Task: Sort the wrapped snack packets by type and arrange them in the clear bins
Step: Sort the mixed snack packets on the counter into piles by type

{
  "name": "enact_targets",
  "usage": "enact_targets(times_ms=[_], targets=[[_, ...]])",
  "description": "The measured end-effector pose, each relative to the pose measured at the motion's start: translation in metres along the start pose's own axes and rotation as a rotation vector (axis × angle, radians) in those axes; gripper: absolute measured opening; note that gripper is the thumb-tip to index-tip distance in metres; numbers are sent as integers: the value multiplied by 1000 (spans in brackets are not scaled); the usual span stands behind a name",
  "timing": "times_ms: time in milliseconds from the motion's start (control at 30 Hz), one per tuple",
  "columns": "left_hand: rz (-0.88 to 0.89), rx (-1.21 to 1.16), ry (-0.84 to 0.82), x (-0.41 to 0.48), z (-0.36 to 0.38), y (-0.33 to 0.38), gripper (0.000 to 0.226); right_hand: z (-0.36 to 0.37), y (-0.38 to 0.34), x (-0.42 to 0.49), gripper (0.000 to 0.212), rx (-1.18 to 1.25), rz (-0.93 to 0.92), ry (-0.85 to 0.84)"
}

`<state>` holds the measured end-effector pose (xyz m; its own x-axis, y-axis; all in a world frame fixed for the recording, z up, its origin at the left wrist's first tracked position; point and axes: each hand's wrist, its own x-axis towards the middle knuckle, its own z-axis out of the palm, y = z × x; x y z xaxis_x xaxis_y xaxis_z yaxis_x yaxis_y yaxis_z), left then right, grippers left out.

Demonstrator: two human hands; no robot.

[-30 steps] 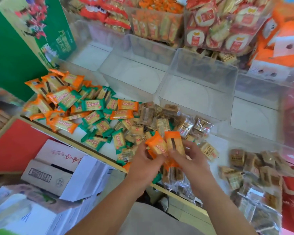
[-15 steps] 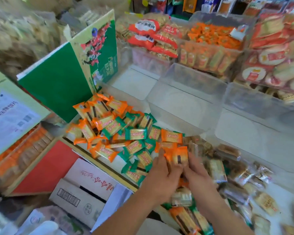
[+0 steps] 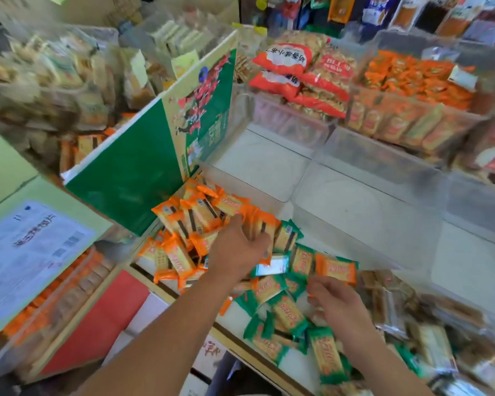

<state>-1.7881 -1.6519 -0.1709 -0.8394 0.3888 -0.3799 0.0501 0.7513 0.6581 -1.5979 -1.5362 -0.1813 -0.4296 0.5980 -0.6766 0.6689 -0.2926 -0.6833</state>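
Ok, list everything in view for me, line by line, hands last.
orange packets: a large pile, orange, left end of the shelf beside the green box
green packets: many, green-edged, loose in front of the bins
clear-wrapped snacks: a blurred heap, brownish, right of the green packets
clear bins: at least two, transparent, behind the packets
green box: one, green, upright left of the bins
red-and-white bags: several, red and white, in a back bin
left hand: at the orange pile, fingers curled over orange packets
right hand: above the green packets, fingers curled; grip unclear
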Motion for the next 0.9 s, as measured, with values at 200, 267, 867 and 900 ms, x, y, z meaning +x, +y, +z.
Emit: enact_targets(times_ms=[200, 267, 867, 900], targets=[[141, 243, 76, 49, -17, -2, 63, 6, -18, 29, 14, -145, -77, -6], [259, 292, 166, 39, -13, -10, 60, -2, -17, 38, 17, -242, -147, 108], [97, -141, -134, -80, 75, -90, 17, -53, 15, 121, 67, -1076, -382, -56], [88, -155, -133, -79, 74, -89, 15, -53, 13, 118, 62, -1076, -377, -54]])
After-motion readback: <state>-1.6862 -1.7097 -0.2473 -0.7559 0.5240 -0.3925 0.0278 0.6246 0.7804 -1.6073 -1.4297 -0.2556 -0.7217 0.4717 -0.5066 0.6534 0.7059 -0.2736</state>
